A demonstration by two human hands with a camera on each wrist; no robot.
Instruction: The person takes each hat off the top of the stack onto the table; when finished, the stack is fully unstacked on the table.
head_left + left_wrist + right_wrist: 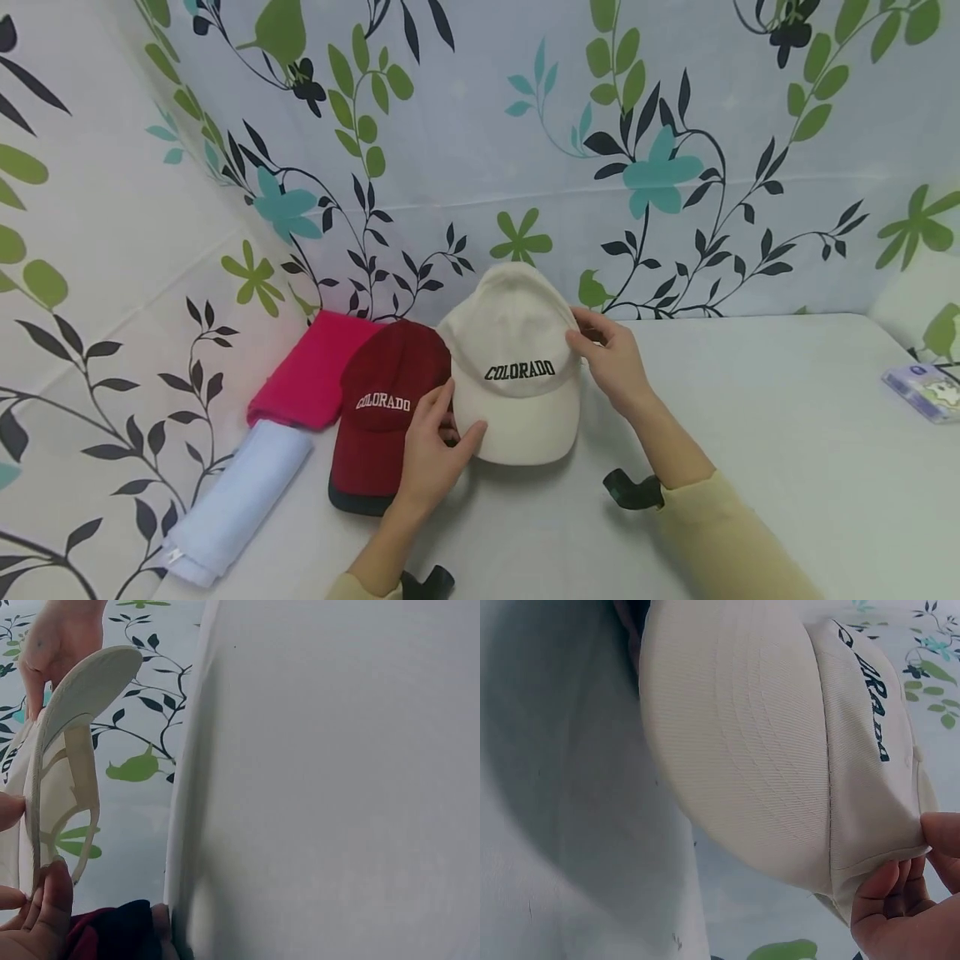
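Note:
A cream baseball cap (517, 333) with dark COLORADO lettering is held up over the white table, brim down and front facing the head camera. My left hand (438, 442) pinches the brim's left side, thumb on its front; the left wrist view shows the fingers behind the brim (82, 694). My right hand (615, 358) pinches the crown's right side, and in the right wrist view thumb and fingertips grip the fabric close to the crown's lower edge (870, 859). Behind the left hand, a dark red cap (382, 450) with white COLORADO lettering lies partly hidden.
A folded bright pink cloth (307, 375) lies left of the red cap. Nearer the front left is a rolled pale blue cloth (236, 500). At the far right edge sits a small purple and white pack (924, 392). Leaf-patterned fabric (465, 167) hangs behind the table (750, 417).

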